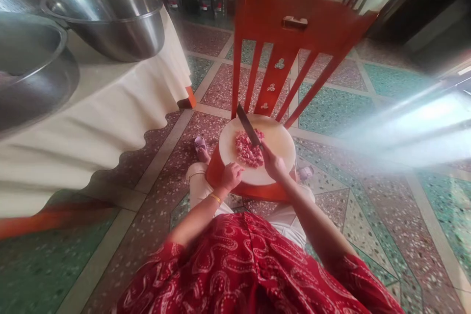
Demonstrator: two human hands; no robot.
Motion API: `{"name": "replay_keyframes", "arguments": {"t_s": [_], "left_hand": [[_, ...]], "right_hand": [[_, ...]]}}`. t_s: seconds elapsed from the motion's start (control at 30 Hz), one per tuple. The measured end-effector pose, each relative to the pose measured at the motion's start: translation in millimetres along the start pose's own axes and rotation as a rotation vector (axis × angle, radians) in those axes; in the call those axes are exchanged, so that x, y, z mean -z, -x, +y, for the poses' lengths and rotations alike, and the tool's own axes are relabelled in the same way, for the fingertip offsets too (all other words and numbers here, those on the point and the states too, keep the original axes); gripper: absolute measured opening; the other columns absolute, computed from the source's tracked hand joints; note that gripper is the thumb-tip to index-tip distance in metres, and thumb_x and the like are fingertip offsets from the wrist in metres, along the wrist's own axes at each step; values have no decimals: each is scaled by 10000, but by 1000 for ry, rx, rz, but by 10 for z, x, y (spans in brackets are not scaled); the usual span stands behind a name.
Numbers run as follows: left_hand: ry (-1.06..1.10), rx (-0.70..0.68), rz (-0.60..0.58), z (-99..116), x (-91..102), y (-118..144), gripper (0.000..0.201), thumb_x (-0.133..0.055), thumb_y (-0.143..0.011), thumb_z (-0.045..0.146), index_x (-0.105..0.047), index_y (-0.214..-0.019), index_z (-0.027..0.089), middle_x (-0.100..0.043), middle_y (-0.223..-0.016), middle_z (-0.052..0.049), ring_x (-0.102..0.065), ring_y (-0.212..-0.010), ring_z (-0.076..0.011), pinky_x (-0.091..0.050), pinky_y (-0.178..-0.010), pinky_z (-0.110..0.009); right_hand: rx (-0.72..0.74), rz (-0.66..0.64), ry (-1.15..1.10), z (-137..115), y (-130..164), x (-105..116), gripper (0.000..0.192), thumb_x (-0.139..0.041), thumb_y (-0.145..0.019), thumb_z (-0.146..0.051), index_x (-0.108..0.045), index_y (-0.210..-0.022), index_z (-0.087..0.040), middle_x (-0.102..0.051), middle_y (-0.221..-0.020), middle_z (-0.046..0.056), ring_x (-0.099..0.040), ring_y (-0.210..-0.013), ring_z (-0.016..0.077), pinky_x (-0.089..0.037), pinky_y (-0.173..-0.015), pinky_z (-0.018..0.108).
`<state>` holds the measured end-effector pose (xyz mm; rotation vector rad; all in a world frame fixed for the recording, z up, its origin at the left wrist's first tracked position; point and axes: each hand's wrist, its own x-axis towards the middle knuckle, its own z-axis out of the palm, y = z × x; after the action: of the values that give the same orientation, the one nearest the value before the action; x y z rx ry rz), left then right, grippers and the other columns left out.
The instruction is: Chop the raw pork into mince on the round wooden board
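A round, pale cutting board (281,132) lies on the seat of a red wooden chair (221,176). Chopped raw meat (246,151) is spread over the board's middle. My right hand (274,163) grips a kitchen knife (249,126) by its handle, its broad dark blade slanting up and left over the meat. At the near left edge of the board rests my left hand (232,175), its fingers curled in. Whether anything is inside those fingers is hidden.
To the left, a table under a white cloth (147,93) bears a large steel bowl (114,24) and another metal bowl (29,54) nearer me. The chair's slatted back (272,24) rises beyond the board. Speckled tile floor (331,108) surrounds the chair.
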<state>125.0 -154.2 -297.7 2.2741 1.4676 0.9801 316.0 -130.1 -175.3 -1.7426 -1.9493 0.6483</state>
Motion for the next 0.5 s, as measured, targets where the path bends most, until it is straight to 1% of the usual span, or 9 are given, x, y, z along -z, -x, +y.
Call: {"name": "replay_keyframes", "arguments": {"t_s": [0.07, 0.17, 0.23, 0.27, 0.37, 0.4, 0.5], "left_hand": [[-1, 10, 25, -1, -19, 6, 207, -478, -784, 69, -658, -773, 171, -635, -769, -37, -571, -768, -162, -465, -755, -299], [10, 29, 55, 2, -33, 17, 197, -475, -795, 75, -650, -773, 163, -627, -752, -35, -571, -779, -169, -463, -771, -310], [14, 22, 38, -3, -33, 21, 202, -477, -797, 72, -656, -786, 165, -636, -767, -34, -574, -788, -168, -461, -777, -305], [13, 15, 20, -7, -32, 21, 206, -480, -796, 69, -661, -792, 168, -640, -777, -33, -575, -788, -166, -461, -775, -299], [1, 19, -10, -14, -28, 15, 202, -495, -786, 70, -670, -791, 170, -644, -786, -36, -573, -780, -164, -458, -758, -293], [1, 29, -6, -12, -25, 13, 197, -497, -787, 73, -670, -788, 166, -642, -784, -38, -571, -779, -166, -458, -755, -295], [24, 34, 31, 3, -13, 8, 193, -486, -796, 74, -662, -779, 153, -639, -775, -43, -568, -786, -169, -460, -763, -303]], "right_hand": [[5, 31, 1, -28, 29, 0, 494, -356, -979, -346, -389, -1464, -264, -665, -1189, 55, -671, -985, 223, -524, -853, 300], [-39, -53, 47, -32, 84, -19, 469, -366, -974, -325, -445, -1430, -249, -694, -1120, 60, -682, -952, 222, -520, -860, 313], [-45, -79, 54, -24, 101, -4, 459, -359, -978, -336, -474, -1412, -242, -702, -1098, 65, -684, -945, 224, -522, -854, 309], [-35, -60, 46, -20, 103, 11, 466, -348, -982, -344, -464, -1420, -235, -701, -1100, 71, -683, -952, 226, -521, -854, 304], [-10, 26, 31, -3, 99, 32, 512, -331, -987, -352, -372, -1478, -210, -693, -1118, 89, -672, -983, 235, -516, -867, 301], [-18, 25, 44, 9, 100, 26, 520, -340, -983, -340, -359, -1484, -201, -693, -1117, 93, -669, -991, 239, -513, -874, 309], [-87, -81, 88, 53, 107, 3, 496, -377, -962, -288, -429, -1444, -184, -700, -1097, 93, -665, -1000, 248, -511, -885, 334]]}}
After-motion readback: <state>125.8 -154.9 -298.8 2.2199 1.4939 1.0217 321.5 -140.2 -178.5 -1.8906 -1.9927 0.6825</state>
